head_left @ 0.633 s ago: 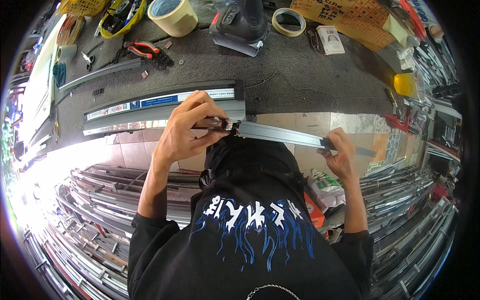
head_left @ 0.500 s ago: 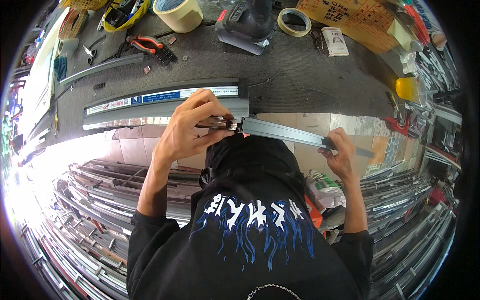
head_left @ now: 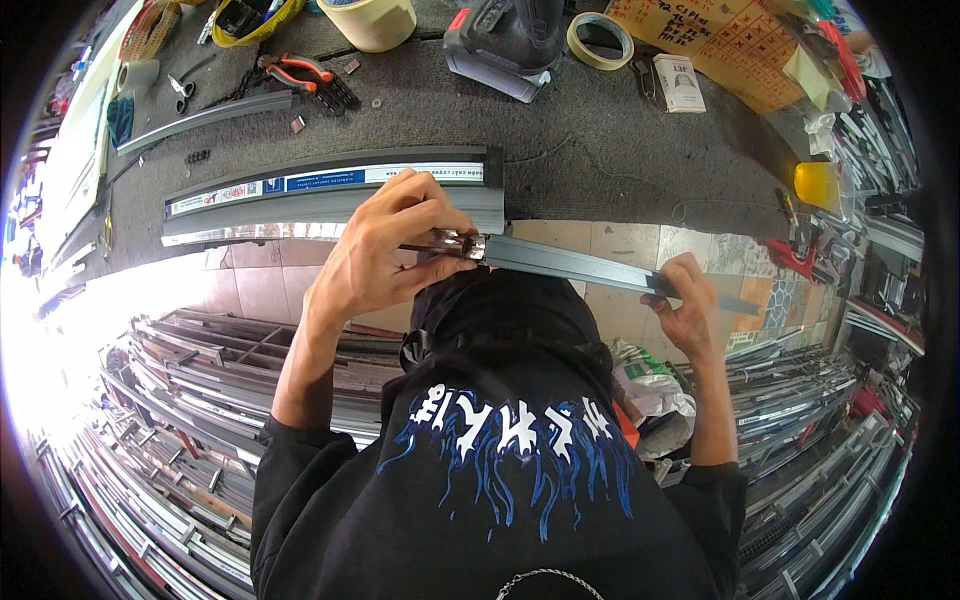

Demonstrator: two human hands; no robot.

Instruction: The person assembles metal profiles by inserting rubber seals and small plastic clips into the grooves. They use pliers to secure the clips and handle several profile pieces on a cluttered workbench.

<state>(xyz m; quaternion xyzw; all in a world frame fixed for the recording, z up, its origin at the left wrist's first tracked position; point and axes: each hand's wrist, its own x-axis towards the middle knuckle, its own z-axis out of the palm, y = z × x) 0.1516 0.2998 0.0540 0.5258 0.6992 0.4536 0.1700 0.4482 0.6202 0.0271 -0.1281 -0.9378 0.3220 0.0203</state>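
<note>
My left hand [head_left: 370, 250] pinches a small shiny metal piece [head_left: 464, 244] between thumb and fingers; its exact kind is hard to make out. The piece meets the left end of a long grey aluminium profile [head_left: 570, 263]. Wrapped round the profile farther right is my right hand [head_left: 688, 305], and the profile's end sticks out beyond it. Just past my left hand, a wider grey profile [head_left: 350, 208] with a label strip lies along the bench's near edge. My left hand partly hides it.
The dark bench [head_left: 600, 150] carries orange-handled pliers [head_left: 300, 75], scissors [head_left: 181, 92], tape rolls [head_left: 600, 42], a black power tool [head_left: 505, 50] and a small white box [head_left: 680, 84]. A yellow cup [head_left: 815, 184] stands at the right. Racks of metal bars [head_left: 190, 400] lie behind me on both sides.
The shiny piece and the profile's left end appear closer together, with the gap between them reduced. Both hands keep their holds, and the view has shifted slightly.
</note>
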